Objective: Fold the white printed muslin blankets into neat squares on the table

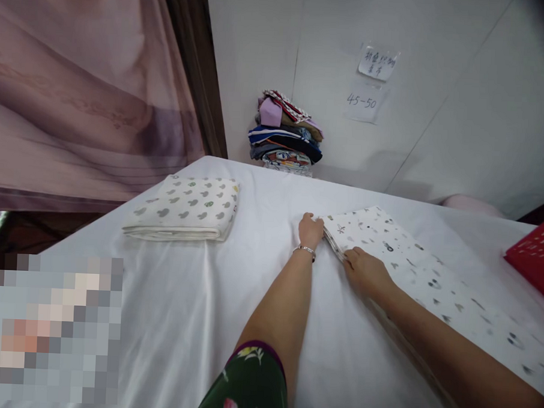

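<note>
Your green floral sleeve (250, 383) is nearest, over the near side of a desk (168, 320) spread with softly creased white cloth. Your left hand (310, 231) grips the far end of the layered left edge of a patterned white cloth (413, 267), which lies folded on the right of the desk; your right hand (367, 273) has its fingers curled around that edge, nearer you. Left of both, well apart, rests a folded white cloth with grey prints (188, 206). Something red (538, 255) sits at the far right. Beyond the far edge, a fabric pile (286, 135) stands by the pale wall (256, 41), left of two paper notes (380, 63). Pink curtain (92, 88) hangs at left; the near-left corner is pixelated.
</note>
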The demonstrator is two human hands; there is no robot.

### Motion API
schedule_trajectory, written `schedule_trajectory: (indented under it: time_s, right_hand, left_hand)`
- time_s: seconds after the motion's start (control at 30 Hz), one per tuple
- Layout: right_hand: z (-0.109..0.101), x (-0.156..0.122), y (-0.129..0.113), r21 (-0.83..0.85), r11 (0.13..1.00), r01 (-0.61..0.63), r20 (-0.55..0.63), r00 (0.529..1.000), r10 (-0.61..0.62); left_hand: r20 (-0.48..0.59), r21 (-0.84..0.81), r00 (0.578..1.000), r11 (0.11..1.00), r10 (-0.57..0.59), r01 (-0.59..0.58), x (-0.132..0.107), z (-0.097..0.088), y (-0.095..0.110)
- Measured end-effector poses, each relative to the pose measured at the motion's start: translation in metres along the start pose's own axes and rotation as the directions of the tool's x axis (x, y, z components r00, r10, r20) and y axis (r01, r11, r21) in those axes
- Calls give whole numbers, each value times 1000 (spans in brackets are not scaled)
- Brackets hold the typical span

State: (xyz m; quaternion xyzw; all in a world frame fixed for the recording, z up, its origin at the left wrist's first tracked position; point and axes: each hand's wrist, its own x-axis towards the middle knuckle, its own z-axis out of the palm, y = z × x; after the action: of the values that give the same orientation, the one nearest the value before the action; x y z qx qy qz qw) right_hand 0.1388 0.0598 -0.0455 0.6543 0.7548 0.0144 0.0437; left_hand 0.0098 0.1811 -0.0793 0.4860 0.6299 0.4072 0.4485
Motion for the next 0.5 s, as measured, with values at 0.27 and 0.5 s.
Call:
schedule_trajectory:
  time_s: [0.27, 0.5]
  right_hand:
    - [-3, 2, 3, 8, 1000, -11, 13, 1000, 11]
    - [-7, -4, -3, 13, 1000, -26, 25, 999, 26]
  left_hand:
    - [12, -7, 1000, 1000, -15, 15, -3, -3, 3]
    - [9, -7, 1000, 1000, -11, 11, -4, -4, 4]
